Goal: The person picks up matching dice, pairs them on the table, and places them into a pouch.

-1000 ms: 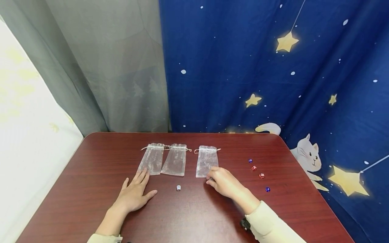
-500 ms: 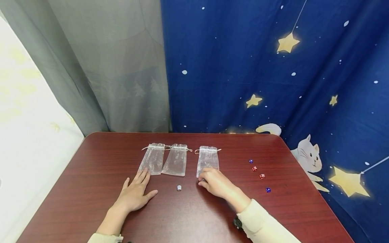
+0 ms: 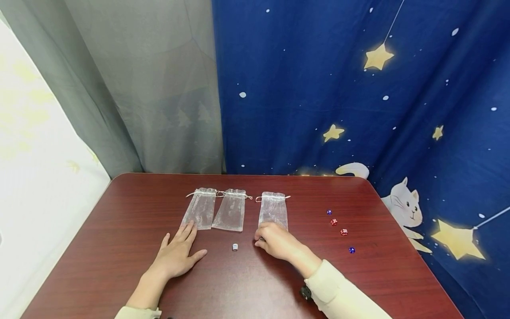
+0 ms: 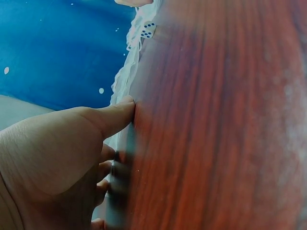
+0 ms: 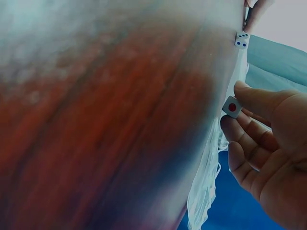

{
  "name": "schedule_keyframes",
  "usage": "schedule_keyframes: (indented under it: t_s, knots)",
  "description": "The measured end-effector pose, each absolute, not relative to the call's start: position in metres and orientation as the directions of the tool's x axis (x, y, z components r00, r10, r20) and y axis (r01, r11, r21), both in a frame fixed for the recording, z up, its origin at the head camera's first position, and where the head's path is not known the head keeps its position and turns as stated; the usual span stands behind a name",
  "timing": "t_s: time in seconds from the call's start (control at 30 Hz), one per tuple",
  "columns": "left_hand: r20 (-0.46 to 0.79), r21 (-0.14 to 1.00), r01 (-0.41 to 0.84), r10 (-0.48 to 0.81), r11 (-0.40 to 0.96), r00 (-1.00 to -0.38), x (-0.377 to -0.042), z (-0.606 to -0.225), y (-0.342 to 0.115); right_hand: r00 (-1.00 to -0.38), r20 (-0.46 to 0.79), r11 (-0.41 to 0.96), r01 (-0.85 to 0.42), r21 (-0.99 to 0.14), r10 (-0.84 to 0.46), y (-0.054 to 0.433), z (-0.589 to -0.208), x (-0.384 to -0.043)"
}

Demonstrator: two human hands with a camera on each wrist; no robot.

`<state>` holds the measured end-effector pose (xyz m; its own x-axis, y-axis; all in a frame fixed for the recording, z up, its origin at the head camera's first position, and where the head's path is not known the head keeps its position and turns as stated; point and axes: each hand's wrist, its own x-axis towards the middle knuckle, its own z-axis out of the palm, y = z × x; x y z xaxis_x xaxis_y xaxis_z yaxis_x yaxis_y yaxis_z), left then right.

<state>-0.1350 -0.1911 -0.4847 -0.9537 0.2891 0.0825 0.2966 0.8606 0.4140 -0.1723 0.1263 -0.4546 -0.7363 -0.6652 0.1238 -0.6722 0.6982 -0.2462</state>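
Note:
My right hand (image 3: 277, 241) pinches a white die (image 5: 232, 107) between thumb and fingers; its red single dot shows in the right wrist view. That hand is at the lower end of the right sheer drawstring bag (image 3: 273, 210) and hides part of it. My left hand (image 3: 175, 258) lies with fingers spread on the table, fingertips at the lower corner of the left sheer bag (image 3: 202, 209). Beside that bag lies the middle sheer bag (image 3: 230, 212). Between my hands, a second white die (image 3: 235, 247) with blue dots rests on the tabletop.
On the right of the dark red table (image 3: 119, 221) lie a blue die (image 3: 329, 212), a red die (image 3: 334, 222), another red die (image 3: 344, 232) and another blue die (image 3: 352, 250). Behind the table hang a grey curtain (image 3: 171, 110) and a blue starry curtain (image 3: 295, 88).
My right hand has slid left along the lower end of the right bag, from its right corner toward its left corner. The left hand has stayed in place.

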Motion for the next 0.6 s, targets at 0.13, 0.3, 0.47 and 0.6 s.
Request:
schedule_keyframes:
  t_s: [0.13,0.3,0.47,0.6]
  knots:
    - [0.059,0.397,0.289,0.291,0.871,-0.955,-0.1335,-0.4833,-0.1907,-0.742,0.106,0.708,-0.665,-0.236,-0.662,0.1253,-0.4565,-0.1716]
    - [0.022,0.378,0.273,0.286,0.885,-0.958,-0.1331,-0.4802,-0.1907,-0.735,0.095,0.706,-0.673,-0.221,-0.671,0.1251,-0.4584,-0.1723]
    - [0.011,0.379,0.267,0.284,0.886,-0.959,-0.1359,-0.4795,-0.1908,-0.727,0.092,0.696,-0.681,-0.229,-0.681,0.1251,-0.4573,-0.1744]
    - [0.004,0.377,0.265,0.285,0.888,-0.959,-0.1370,-0.4792,-0.1900,-0.729,0.095,0.694,-0.677,-0.245,-0.677,0.1271,-0.4576,-0.1752]
